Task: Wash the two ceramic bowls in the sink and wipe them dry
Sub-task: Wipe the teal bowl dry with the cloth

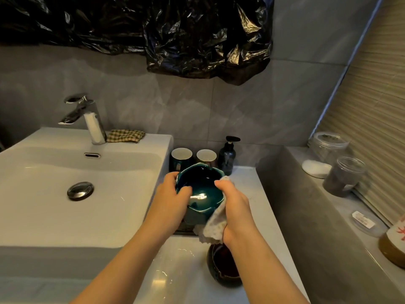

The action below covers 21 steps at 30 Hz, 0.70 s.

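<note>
A teal ceramic bowl [200, 189] with a wavy rim is held above the counter, to the right of the white sink [43, 194]. My left hand [172, 198] grips its left rim, thumb inside. My right hand [233, 205] holds a pale cloth [215, 224] against the bowl's right side, thumb over the rim. A second, dark brown bowl [223, 266] stands on the counter below my right forearm, partly hidden by it.
The chrome faucet [85, 117] and a checked cloth [126, 135] sit on the sink's back ledge. Two cups [194, 157] and a dark pump bottle [228, 154] stand behind the teal bowl. Jars [344, 174] and a soap [316, 168] line the right ledge.
</note>
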### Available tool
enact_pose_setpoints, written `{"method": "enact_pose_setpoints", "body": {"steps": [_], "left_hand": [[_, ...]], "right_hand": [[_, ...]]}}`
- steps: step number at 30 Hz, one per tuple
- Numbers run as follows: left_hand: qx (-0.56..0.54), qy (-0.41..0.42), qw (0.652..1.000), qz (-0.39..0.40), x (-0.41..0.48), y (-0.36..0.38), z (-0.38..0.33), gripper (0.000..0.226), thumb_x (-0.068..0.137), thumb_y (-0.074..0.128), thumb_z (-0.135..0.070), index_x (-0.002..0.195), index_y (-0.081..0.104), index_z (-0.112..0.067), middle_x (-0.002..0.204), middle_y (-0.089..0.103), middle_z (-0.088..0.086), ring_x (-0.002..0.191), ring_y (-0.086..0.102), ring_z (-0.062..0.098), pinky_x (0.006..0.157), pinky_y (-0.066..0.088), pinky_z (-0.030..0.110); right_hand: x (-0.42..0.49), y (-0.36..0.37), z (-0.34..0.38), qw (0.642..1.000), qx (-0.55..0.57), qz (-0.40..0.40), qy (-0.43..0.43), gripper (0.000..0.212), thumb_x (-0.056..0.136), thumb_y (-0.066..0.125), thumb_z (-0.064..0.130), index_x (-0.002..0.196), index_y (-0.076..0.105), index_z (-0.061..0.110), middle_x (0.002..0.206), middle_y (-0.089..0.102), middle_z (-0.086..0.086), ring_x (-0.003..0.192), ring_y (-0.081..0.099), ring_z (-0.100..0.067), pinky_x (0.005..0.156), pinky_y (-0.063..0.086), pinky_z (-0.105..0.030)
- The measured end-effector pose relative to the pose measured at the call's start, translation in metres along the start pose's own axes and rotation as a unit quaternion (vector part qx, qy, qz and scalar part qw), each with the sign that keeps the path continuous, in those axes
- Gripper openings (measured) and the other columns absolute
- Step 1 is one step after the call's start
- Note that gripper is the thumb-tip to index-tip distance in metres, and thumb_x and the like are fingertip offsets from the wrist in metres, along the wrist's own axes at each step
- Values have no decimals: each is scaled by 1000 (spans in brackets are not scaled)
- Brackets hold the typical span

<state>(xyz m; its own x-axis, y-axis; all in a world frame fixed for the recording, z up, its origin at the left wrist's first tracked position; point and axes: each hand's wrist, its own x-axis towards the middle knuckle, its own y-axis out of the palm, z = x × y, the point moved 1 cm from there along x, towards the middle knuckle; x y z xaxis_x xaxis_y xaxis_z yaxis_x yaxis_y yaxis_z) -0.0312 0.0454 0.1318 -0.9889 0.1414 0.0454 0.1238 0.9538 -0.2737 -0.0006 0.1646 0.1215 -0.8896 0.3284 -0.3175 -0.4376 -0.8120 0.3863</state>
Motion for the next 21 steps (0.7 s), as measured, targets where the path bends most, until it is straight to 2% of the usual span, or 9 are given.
{"method": "enact_pose_setpoints", "body": {"steps": [2, 5, 7, 9, 11, 14, 16, 19, 21], "left_hand": [[210, 178, 960, -44, -3, -4, 4, 35, 87, 49, -37, 121, 49, -26, 118, 41, -11, 105, 40, 4, 86, 36, 20], [397, 443, 804, -18, -3, -7, 6, 32, 85, 45, -45, 89, 67, -21, 91, 62, -5, 95, 55, 14, 90, 41, 35], [464, 515, 719, 42, 1, -6, 12, 41, 87, 42, -48, 68, 63, -20, 66, 61, -5, 70, 60, 15, 80, 43, 33], [476, 525, 702, 73, 3, -2, 12, 47, 86, 40, -54, 59, 55, -18, 51, 54, -6, 48, 53, 14, 53, 45, 27], [472, 497, 727, 48, 3, 3, 11, 45, 84, 40, -52, 55, 49, -19, 46, 50, -7, 39, 48, 12, 37, 37, 19], [293, 337, 894, -34, -1, 12, -4, 41, 90, 45, -43, 56, 37, -23, 47, 42, -7, 42, 44, 5, 42, 27, 13], [70, 154, 983, -67, 3, 21, -13, 40, 95, 44, -35, 61, 48, -14, 56, 50, 0, 54, 48, 2, 52, 33, 15], [-20, 1, 997, -74, 17, 23, -20, 40, 98, 36, -38, 87, 59, -7, 77, 61, 4, 73, 55, 10, 64, 43, 24], [-27, -36, 999, -24, 19, 22, -22, 38, 98, 35, -38, 93, 58, -8, 84, 62, 2, 78, 57, 12, 69, 46, 22]], "right_hand": [[2, -5, 2, 999, -25, -14, 28, 27, 77, 64, 23, 101, 65, 10, 99, 68, -20, 95, 64, -33, 88, 51, -46], [7, -8, 3, 998, -44, 0, 45, 34, 71, 65, 26, 98, 67, 6, 88, 67, -19, 87, 64, -34, 91, 47, -54], [10, -9, 5, 997, -70, 14, 42, 38, 67, 68, 28, 97, 68, 5, 84, 67, -17, 84, 64, -32, 88, 49, -51], [9, -8, 8, 995, -80, 40, 40, 27, 74, 65, 25, 94, 68, 6, 80, 69, -15, 75, 66, -29, 76, 54, -42], [11, -6, 8, 994, -55, 78, 47, 32, 83, 59, 33, 101, 68, 8, 85, 71, -15, 77, 69, -27, 75, 54, -38], [8, 7, -1, 998, -33, 53, -18, 51, 89, 45, 52, 119, 60, 13, 109, 69, -14, 100, 66, -24, 97, 48, -46], [-3, 20, -17, 989, -79, 17, -126, 60, 83, 44, 61, 135, 43, 31, 129, 58, -3, 117, 56, -15, 106, 40, -44], [-21, 29, -35, 949, -169, 35, -263, 68, 65, 42, 81, 126, 13, 66, 140, 34, 28, 126, 41, 5, 107, 39, -36], [-21, 26, -36, 902, -263, 16, -341, 63, 66, 28, 89, 121, 4, 72, 149, 13, 29, 139, 21, 1, 114, 29, -41]]}}
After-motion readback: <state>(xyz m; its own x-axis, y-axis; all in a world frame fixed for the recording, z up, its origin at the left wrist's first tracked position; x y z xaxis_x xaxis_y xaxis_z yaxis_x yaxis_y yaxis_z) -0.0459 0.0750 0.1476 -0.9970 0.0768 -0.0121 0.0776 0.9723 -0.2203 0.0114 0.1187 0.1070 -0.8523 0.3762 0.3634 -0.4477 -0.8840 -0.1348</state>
